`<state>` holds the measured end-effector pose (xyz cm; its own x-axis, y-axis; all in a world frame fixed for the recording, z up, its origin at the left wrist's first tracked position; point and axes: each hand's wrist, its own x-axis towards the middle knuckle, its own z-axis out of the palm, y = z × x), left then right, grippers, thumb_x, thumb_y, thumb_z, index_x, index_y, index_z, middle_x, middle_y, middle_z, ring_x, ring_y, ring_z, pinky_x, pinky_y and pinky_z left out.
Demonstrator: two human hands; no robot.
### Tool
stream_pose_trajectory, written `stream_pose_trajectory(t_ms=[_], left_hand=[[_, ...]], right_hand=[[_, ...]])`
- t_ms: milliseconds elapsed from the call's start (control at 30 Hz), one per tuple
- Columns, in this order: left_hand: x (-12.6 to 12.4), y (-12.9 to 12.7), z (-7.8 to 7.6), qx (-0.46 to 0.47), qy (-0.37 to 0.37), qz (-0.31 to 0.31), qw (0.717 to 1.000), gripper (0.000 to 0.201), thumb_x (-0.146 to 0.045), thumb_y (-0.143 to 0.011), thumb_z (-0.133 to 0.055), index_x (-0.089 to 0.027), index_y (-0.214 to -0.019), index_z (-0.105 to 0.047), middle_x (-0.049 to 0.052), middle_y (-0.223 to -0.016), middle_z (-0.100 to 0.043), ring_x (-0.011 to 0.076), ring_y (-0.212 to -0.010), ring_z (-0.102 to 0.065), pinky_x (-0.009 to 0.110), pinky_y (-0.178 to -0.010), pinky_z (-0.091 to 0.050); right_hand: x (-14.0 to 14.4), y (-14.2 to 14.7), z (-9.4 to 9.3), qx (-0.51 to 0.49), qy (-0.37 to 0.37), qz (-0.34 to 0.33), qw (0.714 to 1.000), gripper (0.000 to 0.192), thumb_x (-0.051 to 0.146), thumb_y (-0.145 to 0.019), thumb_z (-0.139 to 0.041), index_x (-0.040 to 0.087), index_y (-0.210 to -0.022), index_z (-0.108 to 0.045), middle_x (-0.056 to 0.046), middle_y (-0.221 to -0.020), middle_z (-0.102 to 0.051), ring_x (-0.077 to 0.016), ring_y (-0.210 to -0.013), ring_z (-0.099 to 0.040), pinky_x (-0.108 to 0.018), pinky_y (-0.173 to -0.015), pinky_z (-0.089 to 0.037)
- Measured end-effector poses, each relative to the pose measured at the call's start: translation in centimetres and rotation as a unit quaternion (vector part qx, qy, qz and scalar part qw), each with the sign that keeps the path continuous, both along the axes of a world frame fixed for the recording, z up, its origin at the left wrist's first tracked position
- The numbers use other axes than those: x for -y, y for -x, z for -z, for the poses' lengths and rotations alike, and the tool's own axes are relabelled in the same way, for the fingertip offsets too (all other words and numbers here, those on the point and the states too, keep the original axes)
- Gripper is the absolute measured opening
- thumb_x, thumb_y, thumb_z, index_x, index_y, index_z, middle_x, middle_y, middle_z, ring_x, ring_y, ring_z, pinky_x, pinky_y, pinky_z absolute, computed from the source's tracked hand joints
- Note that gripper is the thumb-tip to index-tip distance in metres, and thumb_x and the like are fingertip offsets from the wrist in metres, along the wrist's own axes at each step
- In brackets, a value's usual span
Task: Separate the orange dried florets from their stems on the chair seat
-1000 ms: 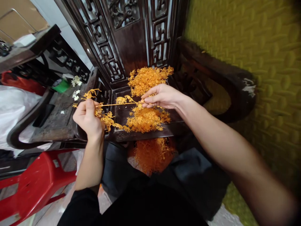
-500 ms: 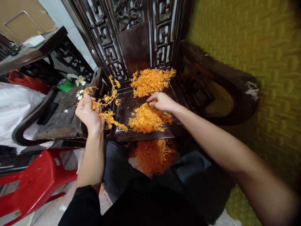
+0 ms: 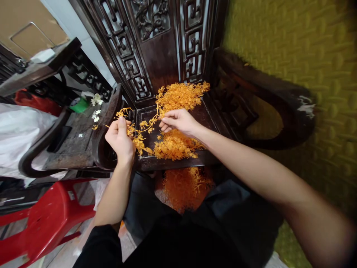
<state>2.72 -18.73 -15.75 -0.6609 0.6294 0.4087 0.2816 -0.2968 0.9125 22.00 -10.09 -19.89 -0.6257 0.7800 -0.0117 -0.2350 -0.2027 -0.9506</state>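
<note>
My left hand (image 3: pixel 119 137), on the left of the dark wooden chair seat (image 3: pixel 205 119), is closed around orange artificial flower sprays (image 3: pixel 143 126). One thin stem curves up out of it to the right. My right hand (image 3: pixel 180 121) pinches at an orange blossom on that stem, thumb and forefinger together; the exact grip is partly hidden. Behind the right hand lies a loose heap of orange blossoms (image 3: pixel 181 96). A second orange heap (image 3: pixel 174 149) sits nearer me, partly under the right wrist. More orange pieces (image 3: pixel 181 186) fill something below the seat edge, between my knees.
A carved wooden chair back (image 3: pixel 160 56) rises behind the seat, and a curved armrest (image 3: pixel 295 104) stands to the right. On the left are white flowers (image 3: pixel 96 115), a green tape roll (image 3: pixel 79 104), a white plastic bag (image 3: pixel 22 130) and a red plastic chair (image 3: pixel 50 204).
My right hand has moved left from above the near heap to the stem. My left hand, with the orange sprays, has come slightly right. The view has shifted a little.
</note>
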Motion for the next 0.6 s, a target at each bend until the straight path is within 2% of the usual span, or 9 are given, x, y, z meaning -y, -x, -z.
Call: stream_pose_trajectory(t_ms=[100,233,400,467,533,600], left_hand=[[0.1,-0.1,0.3,-0.057,0.016,-0.009,0.998,0.042,-0.054,-0.089,-0.069,-0.017,-0.07,-0.065,-0.004,-0.057,-0.049,0.0085,-0.052,-0.043,0.023,-0.052,-0.035],[0.1,-0.5,0.8,-0.101,0.019,0.003,0.995,0.041,-0.052,-0.091,-0.067,-0.017,-0.071,-0.067,-0.002,-0.061,-0.055,0.0106,-0.059,-0.05,0.024,-0.059,-0.04],[-0.5,-0.2,0.9,-0.126,0.01,-0.027,0.992,0.039,-0.048,-0.094,-0.065,-0.016,-0.073,-0.07,-0.002,-0.062,-0.058,0.0108,-0.06,-0.05,0.024,-0.06,-0.039],[-0.8,-0.1,0.9,-0.128,-0.003,-0.036,0.991,0.037,-0.046,-0.094,-0.065,-0.016,-0.074,-0.072,-0.002,-0.062,-0.058,0.0104,-0.058,-0.049,0.024,-0.06,-0.038],[-0.9,-0.2,0.8,-0.132,-0.016,-0.038,0.99,0.035,-0.044,-0.094,-0.065,-0.015,-0.074,-0.073,-0.002,-0.063,-0.061,0.0104,-0.059,-0.05,0.024,-0.06,-0.038],[-0.8,-0.7,0.7,-0.144,-0.024,-0.034,0.989,0.034,-0.042,-0.094,-0.066,-0.015,-0.075,-0.073,-0.001,-0.066,-0.064,0.0109,-0.061,-0.053,0.024,-0.062,-0.04]], right_hand=[[0.2,-0.4,-0.7,-0.039,0.025,0.01,0.999,0.044,0.028,-0.083,-0.081,0.017,-0.123,-0.067,-0.012,-0.119,-0.072,-0.0204,-0.093,-0.073,-0.035,-0.07,-0.068],[0.3,-0.9,-1.3,-0.058,0.019,0.039,0.997,0.04,0.026,-0.082,-0.08,0.018,-0.12,-0.068,-0.011,-0.114,-0.072,-0.0187,-0.09,-0.071,-0.029,-0.063,-0.066],[0.7,-3.2,-2.2,-0.076,0.056,-0.117,0.989,0.07,0.004,-0.064,-0.082,0.022,-0.13,-0.064,-0.013,-0.14,-0.063,-0.029,-0.115,-0.069,-0.042,-0.081,-0.069],[1.3,-4.0,-2.4,-0.057,0.059,-0.163,0.983,0.082,0.002,-0.063,-0.085,0.023,-0.138,-0.06,-0.014,-0.149,-0.056,-0.0303,-0.116,-0.07,-0.044,-0.085,-0.068],[2.2,-4.1,-2.4,-0.034,0.065,-0.174,0.982,0.091,0.006,-0.067,-0.087,0.028,-0.148,-0.052,-0.014,-0.152,-0.052,-0.0281,-0.111,-0.074,-0.044,-0.085,-0.068],[3.1,-3.5,-2.3,-0.023,0.074,-0.135,0.988,0.082,0.016,-0.077,-0.085,0.027,-0.15,-0.05,-0.014,-0.147,-0.055,-0.0246,-0.102,-0.077,-0.042,-0.084,-0.069]])
